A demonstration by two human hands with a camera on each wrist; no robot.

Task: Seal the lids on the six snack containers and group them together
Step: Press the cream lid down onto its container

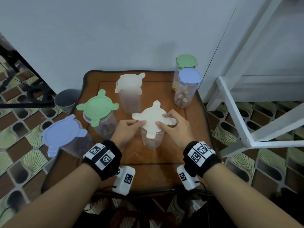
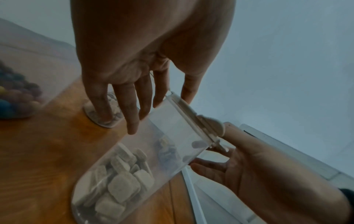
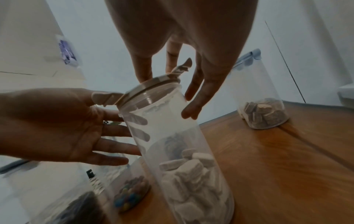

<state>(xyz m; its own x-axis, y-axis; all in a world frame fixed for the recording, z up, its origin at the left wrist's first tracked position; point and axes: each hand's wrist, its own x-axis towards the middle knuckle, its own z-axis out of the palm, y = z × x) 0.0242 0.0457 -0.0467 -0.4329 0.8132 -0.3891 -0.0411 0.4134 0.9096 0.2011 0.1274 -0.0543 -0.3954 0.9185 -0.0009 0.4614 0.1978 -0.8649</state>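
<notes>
A clear jar of pale square biscuits [image 1: 152,140] stands at the middle of the wooden table [image 1: 161,160], with a cream four-flap lid [image 1: 153,119] lying on its mouth. My left hand [image 1: 138,125] pinches the lid's left flap, thumb on top, while the other fingers hang straight beside the jar [image 3: 191,174]. My right hand [image 1: 162,120] holds the right side of the lid [image 3: 153,84], with thumb and index on top and the right flap [image 3: 184,66] sticking up between its fingers. All the flaps I can see stick out or point upward.
Five more jars share the table: a cream-lidded one [image 1: 130,83] at the back, green-lidded [image 1: 97,107] and blue-lidded [image 1: 63,132] ones at the left with flaps out, and green-lidded [image 1: 186,60] and blue-lidded [image 1: 190,76] ones at the back right. A white frame [image 1: 233,109] stands at the right.
</notes>
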